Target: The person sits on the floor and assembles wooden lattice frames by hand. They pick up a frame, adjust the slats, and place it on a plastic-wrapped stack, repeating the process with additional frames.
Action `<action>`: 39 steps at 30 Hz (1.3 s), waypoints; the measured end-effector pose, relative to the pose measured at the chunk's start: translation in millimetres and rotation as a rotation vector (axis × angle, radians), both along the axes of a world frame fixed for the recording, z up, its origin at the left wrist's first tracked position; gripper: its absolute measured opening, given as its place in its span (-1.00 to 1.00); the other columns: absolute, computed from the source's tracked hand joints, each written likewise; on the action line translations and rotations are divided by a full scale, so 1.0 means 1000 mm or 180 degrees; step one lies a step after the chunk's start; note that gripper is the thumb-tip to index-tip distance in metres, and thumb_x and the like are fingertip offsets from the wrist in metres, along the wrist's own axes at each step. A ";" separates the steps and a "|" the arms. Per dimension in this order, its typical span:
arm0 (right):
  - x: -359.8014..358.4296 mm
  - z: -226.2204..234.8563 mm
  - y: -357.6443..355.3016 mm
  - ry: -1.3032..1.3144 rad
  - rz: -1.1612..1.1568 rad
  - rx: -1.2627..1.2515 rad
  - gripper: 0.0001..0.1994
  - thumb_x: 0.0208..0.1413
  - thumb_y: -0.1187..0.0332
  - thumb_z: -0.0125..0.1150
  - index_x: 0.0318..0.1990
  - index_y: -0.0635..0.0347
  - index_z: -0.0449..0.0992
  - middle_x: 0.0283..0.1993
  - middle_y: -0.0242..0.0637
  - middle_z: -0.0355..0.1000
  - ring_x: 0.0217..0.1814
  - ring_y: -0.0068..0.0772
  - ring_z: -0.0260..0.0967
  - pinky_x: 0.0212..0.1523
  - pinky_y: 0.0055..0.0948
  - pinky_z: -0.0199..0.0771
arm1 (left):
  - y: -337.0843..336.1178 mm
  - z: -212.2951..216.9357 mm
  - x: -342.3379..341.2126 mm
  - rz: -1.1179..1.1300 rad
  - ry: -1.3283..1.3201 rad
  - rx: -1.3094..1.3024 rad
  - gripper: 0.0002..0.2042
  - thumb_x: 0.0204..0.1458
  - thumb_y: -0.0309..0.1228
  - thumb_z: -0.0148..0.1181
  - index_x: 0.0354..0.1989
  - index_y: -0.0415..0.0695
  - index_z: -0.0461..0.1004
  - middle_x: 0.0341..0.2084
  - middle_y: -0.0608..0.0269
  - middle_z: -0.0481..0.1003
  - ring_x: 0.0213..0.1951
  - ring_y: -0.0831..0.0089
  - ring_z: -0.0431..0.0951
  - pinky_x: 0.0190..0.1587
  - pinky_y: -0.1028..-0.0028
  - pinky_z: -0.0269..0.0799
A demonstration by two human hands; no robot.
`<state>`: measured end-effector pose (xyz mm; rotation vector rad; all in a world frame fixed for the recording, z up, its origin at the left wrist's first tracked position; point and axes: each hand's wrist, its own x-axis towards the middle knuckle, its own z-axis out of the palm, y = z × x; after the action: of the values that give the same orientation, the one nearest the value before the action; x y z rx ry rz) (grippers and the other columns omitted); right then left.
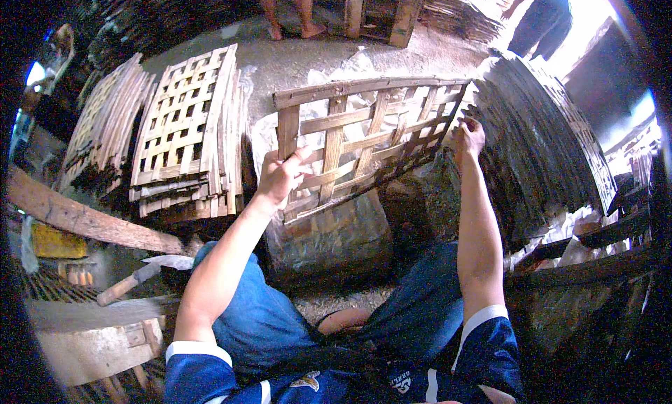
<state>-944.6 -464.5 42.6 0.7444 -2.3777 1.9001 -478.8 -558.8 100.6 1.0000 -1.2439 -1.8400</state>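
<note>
A rectangular lattice panel of woven bamboo strips (334,141) stands tilted in front of me, above my knees. My left hand (282,174) is closed around its left end strip, with some fingers showing on the near side. At the panel's right end, my right hand (469,136) has its fingers curled in a pinch at the edge; part of the grip is hidden. Below the panel, a worn, dull block-like surface (332,236) sits between my legs. Pale plastic sheeting (318,78) lies behind the panel.
Stacks of similar lattice panels (183,117) stand at left, and a large dark stack (535,141) at right. A knife (129,283) rests by a wooden beam (91,208) at lower left. One person's bare legs (290,12) and another person (542,19) are at the far side.
</note>
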 end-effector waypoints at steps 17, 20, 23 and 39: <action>0.095 0.045 -0.045 0.1707 0.0377 0.0612 -0.62 0.05 0.05 0.30 -0.12 0.15 0.57 -0.26 -0.29 0.53 -0.32 -0.44 0.43 -0.21 -0.44 0.43 | -0.003 0.000 0.008 -0.0042 -0.0031 -0.0056 -0.73 0.10 -0.22 0.21 -0.12 -0.12 0.54 -0.35 0.28 0.55 -0.43 0.53 0.53 -0.49 0.62 0.33; 0.112 0.048 -0.056 0.1410 0.0460 0.0607 -0.41 -0.02 -0.02 0.36 0.07 0.18 0.45 -0.14 -0.19 0.47 -0.12 -0.34 0.39 -0.04 -0.39 0.37 | -0.008 -0.006 0.020 -0.0154 -0.0024 -0.0035 -0.75 0.09 -0.23 0.23 -0.15 -0.12 0.55 -0.42 0.36 0.50 -0.48 0.58 0.50 -0.57 0.64 0.25; 0.084 0.034 -0.057 0.1228 0.0070 0.0284 -0.32 -0.03 -0.02 0.37 0.13 0.30 0.38 -0.14 -0.14 0.48 -0.09 -0.37 0.42 -0.07 -0.40 0.39 | 0.002 0.000 0.003 -0.0138 -0.0071 0.0151 -0.76 0.07 -0.24 0.25 -0.18 -0.12 0.55 -0.45 0.37 0.48 -0.48 0.58 0.50 -0.56 0.62 0.28; 0.050 0.014 -0.052 0.1105 -0.0386 0.0017 -0.56 -0.13 0.07 0.43 -0.05 -0.02 0.60 -0.14 -0.19 0.39 -0.16 -0.26 0.37 -0.07 -0.29 0.41 | 0.014 0.001 -0.009 -0.0158 0.0127 0.0072 -0.84 0.06 -0.31 0.26 -0.32 -0.14 0.50 -0.60 0.44 0.37 -0.65 0.65 0.36 -0.65 0.64 0.15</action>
<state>-894.8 -516.1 56.9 0.8304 -2.1619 1.5702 -488.2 -544.5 101.8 0.9480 -1.2367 -1.9068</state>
